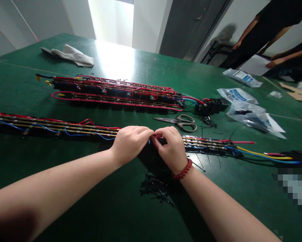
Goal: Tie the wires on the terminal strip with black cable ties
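Note:
Across the green table lies a long wired strip (72, 127) with brass rods and red and blue wires. Over its middle, my left hand (132, 139) and my right hand (170, 144) meet, thumbs and fingers pinched close together. A bit of red wire shows by the right fingertips; what exactly each pinch holds is hidden. Several black cable ties (157, 191) lie in a heap on the near side of the hands. Scissors (178, 121) with grey handles rest just beyond the strip, right of the hands.
Beyond the strip lies a bundle of similar wired strips (115, 92) with a black connector (211, 106). A whitish glove-like cloth (75, 55) is at the far left. Plastic bags (249, 114) lie at the right. Two people (272, 30) stand behind the table's far right edge.

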Motion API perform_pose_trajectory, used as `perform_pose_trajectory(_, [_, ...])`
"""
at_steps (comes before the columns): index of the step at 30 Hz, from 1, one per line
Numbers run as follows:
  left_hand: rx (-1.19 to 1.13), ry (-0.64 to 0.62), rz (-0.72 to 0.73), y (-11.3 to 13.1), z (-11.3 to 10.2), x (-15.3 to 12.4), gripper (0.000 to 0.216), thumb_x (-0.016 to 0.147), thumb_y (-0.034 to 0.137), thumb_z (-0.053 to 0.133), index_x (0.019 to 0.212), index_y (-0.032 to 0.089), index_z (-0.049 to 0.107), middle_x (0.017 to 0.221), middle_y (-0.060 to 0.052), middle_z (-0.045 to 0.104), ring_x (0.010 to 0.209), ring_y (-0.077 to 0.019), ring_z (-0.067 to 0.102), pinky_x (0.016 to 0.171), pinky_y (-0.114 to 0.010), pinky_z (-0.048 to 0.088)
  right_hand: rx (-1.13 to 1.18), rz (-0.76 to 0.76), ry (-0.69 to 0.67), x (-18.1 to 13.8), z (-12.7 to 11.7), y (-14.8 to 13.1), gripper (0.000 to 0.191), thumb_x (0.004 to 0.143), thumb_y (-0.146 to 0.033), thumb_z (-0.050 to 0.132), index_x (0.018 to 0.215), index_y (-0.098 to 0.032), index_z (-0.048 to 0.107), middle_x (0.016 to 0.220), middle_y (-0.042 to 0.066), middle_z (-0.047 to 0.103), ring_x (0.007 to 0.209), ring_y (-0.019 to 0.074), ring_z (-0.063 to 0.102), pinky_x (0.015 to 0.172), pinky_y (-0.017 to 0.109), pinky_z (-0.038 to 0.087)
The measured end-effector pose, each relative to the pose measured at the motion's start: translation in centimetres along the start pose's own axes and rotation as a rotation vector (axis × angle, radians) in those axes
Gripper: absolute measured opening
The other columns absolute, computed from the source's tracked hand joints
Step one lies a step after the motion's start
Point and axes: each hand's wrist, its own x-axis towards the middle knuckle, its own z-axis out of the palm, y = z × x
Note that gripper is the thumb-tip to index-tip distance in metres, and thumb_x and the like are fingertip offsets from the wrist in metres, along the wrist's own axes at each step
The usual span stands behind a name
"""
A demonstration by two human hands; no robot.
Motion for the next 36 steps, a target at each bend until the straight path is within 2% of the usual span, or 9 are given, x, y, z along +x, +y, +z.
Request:
perform_pose_trajectory(5, [-0.120, -0.066, -0.185, -0.10, -0.16, 0.04, 0.016, 0.094, 0.017, 0.057, 0.095, 0.021, 0.073, 0.096, 0.001, 0.078, 0.087, -0.0159, 0.073, 0.079, -0.026, 0.055, 0.025, -0.011, 0.017, -0.09, -0.01, 0.12, 0.010, 0.089, -0.021, 0.062, 0.081, -0.022, 0.056, 0.079, 0.003, 0.064, 0.077, 0.0197, 0.057, 0.069, 0.034, 0.046])
perform_pose_trajectory(16, [-0.116, -0.062, -0.229, -0.04, -0.37, 0.07, 0.017, 0.093, 0.018, 0.057, 0.094, 0.021, 0.074, 0.095, 0.000, 0.078, 0.087, -0.0161, 0.072, 0.080, -0.026, 0.054, 0.037, -0.088, 0.016, -0.02, 0.08, 0.16, 0.006, 0.085, -0.017, 0.062, 0.083, -0.022, 0.059, 0.080, 0.003, 0.067, 0.078, 0.0201, 0.059, 0.071, 0.035, 0.047])
perform_pose_trajectory(22, [-0.116, -0.046, -0.164, -0.16, -0.32, 0.00, 0.017, 0.093, 0.016, 0.057, 0.093, 0.020, 0.074, 0.095, -0.001, 0.078, 0.086, -0.0162, 0.073, 0.078, -0.026, 0.055, 0.040, -0.058, 0.016, -0.01, -0.02, 0.02, 0.007, 0.084, -0.015, 0.061, 0.083, -0.022, 0.059, 0.081, 0.003, 0.066, 0.079, 0.0200, 0.059, 0.071, 0.034, 0.046])
perform_pose_trajectory(30, [0.008, 0.027, 0.041, -0.17, -0.10, -0.16, 0.019, 0.095, 0.014, 0.054, 0.093, 0.015, 0.073, 0.096, -0.006, 0.079, 0.083, -0.0195, 0.075, 0.074, -0.030, 0.058, 0.052, -0.037, 0.026, 0.01, 0.08, 0.01, 0.006, 0.086, -0.017, 0.061, 0.084, -0.022, 0.059, 0.081, 0.003, 0.067, 0.077, 0.0195, 0.058, 0.069, 0.034, 0.045])
perform_pose_trajectory(36, [-0.022, 0.017, 0.042, -0.27, -0.04, -0.17, 0.014, 0.094, 0.016, 0.058, 0.098, 0.014, 0.071, 0.099, -0.007, 0.077, 0.088, -0.0197, 0.074, 0.079, -0.031, 0.059, 0.071, -0.028, 0.039, -0.05, 0.04, 0.18, 0.005, 0.090, -0.019, 0.062, 0.086, -0.022, 0.061, 0.083, 0.003, 0.068, 0.080, 0.0192, 0.061, 0.070, 0.034, 0.046])
